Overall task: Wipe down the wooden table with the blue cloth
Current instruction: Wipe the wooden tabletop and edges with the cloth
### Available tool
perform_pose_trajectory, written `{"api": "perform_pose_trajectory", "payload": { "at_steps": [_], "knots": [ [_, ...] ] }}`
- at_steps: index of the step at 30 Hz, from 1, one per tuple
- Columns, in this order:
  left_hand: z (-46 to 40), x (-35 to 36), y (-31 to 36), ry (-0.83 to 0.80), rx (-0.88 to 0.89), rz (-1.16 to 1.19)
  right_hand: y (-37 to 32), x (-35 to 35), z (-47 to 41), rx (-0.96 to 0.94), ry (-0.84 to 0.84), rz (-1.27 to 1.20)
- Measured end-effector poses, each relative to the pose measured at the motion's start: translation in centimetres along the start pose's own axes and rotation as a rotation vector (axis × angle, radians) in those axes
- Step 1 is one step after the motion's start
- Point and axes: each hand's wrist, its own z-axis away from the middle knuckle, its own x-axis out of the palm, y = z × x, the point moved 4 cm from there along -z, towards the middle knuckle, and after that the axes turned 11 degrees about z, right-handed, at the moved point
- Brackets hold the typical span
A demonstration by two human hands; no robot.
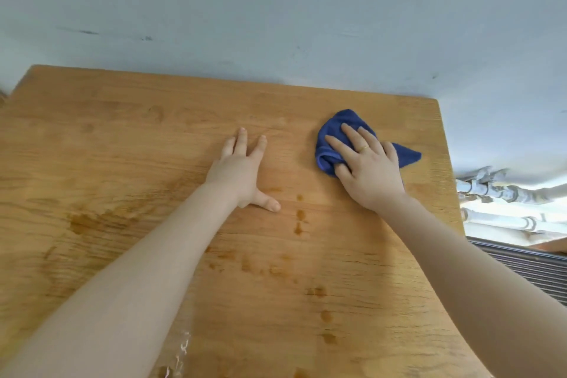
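Your right hand (366, 170) lies on the blue cloth (343, 144) in the upper right of the frame, near the far right corner of the wooden desk (122, 132). The fingers are spread and mostly straight across the bunched cloth, pressing it onto the wood, while the thumb tucks into a fold at the cloth's lower left edge. A gold ring (364, 149) sits on one finger of that hand. One pointed corner of the cloth sticks out to the right from under your hand, and a rounded lobe shows beyond your fingertips.

Your left hand (242, 170) rests flat on the bare desk at the frame's centre, fingers straight and splayed, thumb out to the right, holding nothing. It sits well apart from the cloth.

Dark wet spots (300, 215) dot the wood below and between your hands, and a wider damp smear (89, 222) marks the left side. A pale blue wall (276, 9) fills the top of the frame, and white pipes (497, 190) run at the right edge beside the desk.
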Motion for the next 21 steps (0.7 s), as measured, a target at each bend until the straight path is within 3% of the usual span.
{"api": "perform_pose_trajectory", "payload": {
  "at_steps": [4,7,10,14,16,18,21],
  "knots": [
    [0.4,-0.5,0.5,0.024,-0.021,0.011,1.6,-0.5,-2.3,-0.05,0.001,-0.018],
    [1.4,0.5,1.4,0.045,0.092,0.064,3.3,-0.5,-6.4,0.074,-0.007,-0.041],
    [3.2,1.1,2.8,0.058,0.213,0.041,3.5,-0.7,-6.9,0.079,-0.04,-0.047],
    [3.5,-0.4,6.9,0.372,0.263,-0.008,3.4,0.1,-0.2,-0.026,0.049,-0.065],
    [2.1,0.2,9.4,0.319,0.25,-0.033,3.6,0.2,2.0,-0.086,0.061,-0.091],
    [0.9,1.4,11.5,0.155,0.179,-0.045,4.4,0.1,1.1,-0.12,0.043,-0.117],
    [0.0,3.1,13.6,0.086,0.098,-0.008,7.2,0.0,-2.4,-0.041,0.077,-0.098]
  ]
}}
